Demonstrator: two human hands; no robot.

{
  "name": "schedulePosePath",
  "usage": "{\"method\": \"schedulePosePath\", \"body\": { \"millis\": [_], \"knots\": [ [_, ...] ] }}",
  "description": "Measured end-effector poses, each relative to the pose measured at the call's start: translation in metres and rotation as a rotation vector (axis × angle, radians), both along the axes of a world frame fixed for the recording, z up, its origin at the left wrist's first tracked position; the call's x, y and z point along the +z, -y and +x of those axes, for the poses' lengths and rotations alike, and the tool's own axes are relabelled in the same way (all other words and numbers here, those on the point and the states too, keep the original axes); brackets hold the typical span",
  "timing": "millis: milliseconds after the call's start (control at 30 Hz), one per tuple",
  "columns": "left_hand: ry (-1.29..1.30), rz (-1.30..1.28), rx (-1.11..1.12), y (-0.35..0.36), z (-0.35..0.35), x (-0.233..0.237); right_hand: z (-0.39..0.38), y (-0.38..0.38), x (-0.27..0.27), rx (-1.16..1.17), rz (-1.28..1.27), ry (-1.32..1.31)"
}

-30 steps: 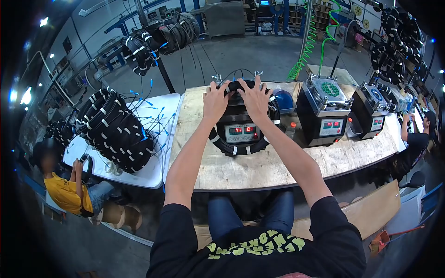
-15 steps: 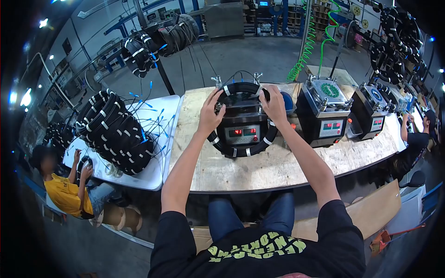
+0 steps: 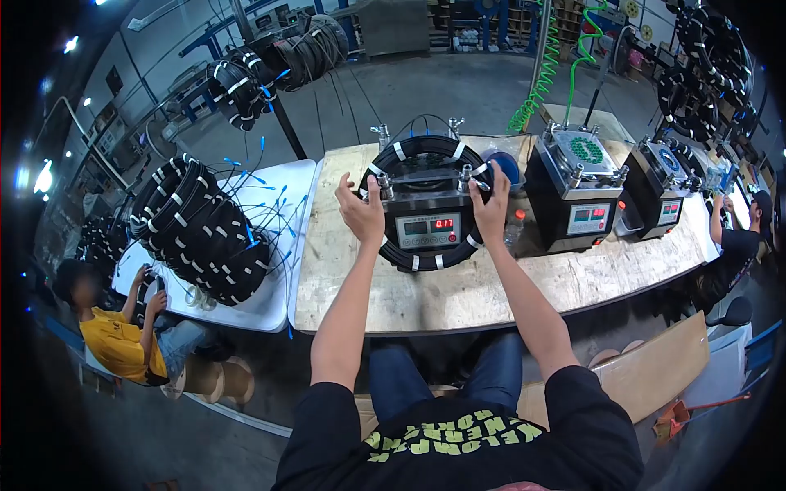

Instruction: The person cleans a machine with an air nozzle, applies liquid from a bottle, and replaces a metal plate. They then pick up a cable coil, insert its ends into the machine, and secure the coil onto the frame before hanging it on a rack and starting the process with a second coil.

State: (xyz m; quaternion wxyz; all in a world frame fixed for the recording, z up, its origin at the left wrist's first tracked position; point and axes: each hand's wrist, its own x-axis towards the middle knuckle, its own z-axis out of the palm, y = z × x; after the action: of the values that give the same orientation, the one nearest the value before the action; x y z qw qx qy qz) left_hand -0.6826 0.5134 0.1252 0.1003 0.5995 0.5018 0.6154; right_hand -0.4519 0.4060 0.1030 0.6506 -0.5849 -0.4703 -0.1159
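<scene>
A black cable coil (image 3: 416, 263) banded with white tape lies around a tester box (image 3: 429, 232) with a lit red display. Beside the box's left front knob, my left hand (image 3: 361, 214) has its fingers spread, the thumb pointing up over the coil's left side. My right hand (image 3: 491, 209) is at the right front knob (image 3: 467, 173), thumb and fingers apart over the coil's right side. Both hands are open. Thin leads with blue tips run across the back of the box.
Left on a white table (image 3: 282, 315) stands a stack of banded coils (image 3: 205, 229); a person in yellow (image 3: 123, 344) sits beside it. Two similar testers, one nearer (image 3: 577, 188) and one farther (image 3: 660, 184), stand right, beyond a small bottle (image 3: 514, 227). Another person (image 3: 725, 254) works far right.
My hands have come down from the coil's upper sides to the front knobs, with fingers more spread. The display has changed to a single reading on the right. The view has shifted slightly.
</scene>
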Motion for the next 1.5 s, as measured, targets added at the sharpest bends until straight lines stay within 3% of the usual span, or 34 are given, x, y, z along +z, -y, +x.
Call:
{"method": "schedulePosePath", "body": {
  "millis": [67, 133, 233, 333, 433, 533, 567, 667, 700, 867, 1100, 1233, 1333, 1367, 1500],
  "knots": [
    [-0.042, -0.108, 0.017, 0.005, -0.003, -0.004, 0.003, -0.003, -0.007, -0.032, -0.064, -0.093],
    [-0.123, -0.291, -0.043, 0.004, -0.003, -0.004, 0.003, -0.005, -0.008, 0.076, -0.050, -0.204],
    [-0.142, -0.272, -0.040, 0.000, -0.003, -0.005, 0.008, 0.005, -0.001, 0.228, -0.366, -0.406],
    [-0.164, -0.264, -0.065, -0.001, -0.006, -0.004, 0.011, 0.002, -0.006, 0.205, -0.398, -0.403],
    [-0.178, -0.219, -0.121, 0.005, -0.009, -0.010, 0.005, -0.003, -0.015, 0.065, -0.185, -0.265],
    [-0.284, 0.053, 0.127, 0.006, -0.003, -0.021, 0.000, -0.005, -0.025, -0.028, -0.071, -0.221],
    [-0.344, -0.047, 0.134, 0.008, -0.004, -0.024, 0.003, -0.007, -0.038, 0.018, -0.060, -0.286],
    [-0.301, -0.085, 0.091, 0.007, -0.005, -0.029, -0.016, 0.004, -0.028, -0.048, -0.099, -0.403],
    [-0.269, -0.098, 0.063, 0.006, -0.006, -0.028, -0.014, -0.002, -0.046, -0.098, -0.047, -0.325],
    [-0.218, -0.101, 0.025, 0.007, -0.007, -0.028, -0.051, 0.012, -0.059, -0.209, -0.110, -0.422],
    [-0.283, -0.103, 0.130, 0.014, -0.006, -0.024, -0.056, 0.011, -0.062, -0.272, -0.111, -0.386],
    [-0.123, -0.137, 0.272, 0.018, -0.002, -0.040, -0.056, 0.014, -0.060, -0.266, -0.114, -0.375],
    [0.063, -0.358, 0.185, 0.032, 0.002, -0.049, -0.056, 0.014, -0.060, -0.289, -0.129, -0.361],
    [0.108, -0.291, 0.247, 0.037, 0.007, -0.050, -0.056, 0.013, -0.060, -0.281, -0.129, -0.365],
    [0.123, -0.419, 0.112, 0.039, 0.002, -0.049, -0.054, 0.015, -0.061, -0.261, -0.134, -0.392]
  ]
}}
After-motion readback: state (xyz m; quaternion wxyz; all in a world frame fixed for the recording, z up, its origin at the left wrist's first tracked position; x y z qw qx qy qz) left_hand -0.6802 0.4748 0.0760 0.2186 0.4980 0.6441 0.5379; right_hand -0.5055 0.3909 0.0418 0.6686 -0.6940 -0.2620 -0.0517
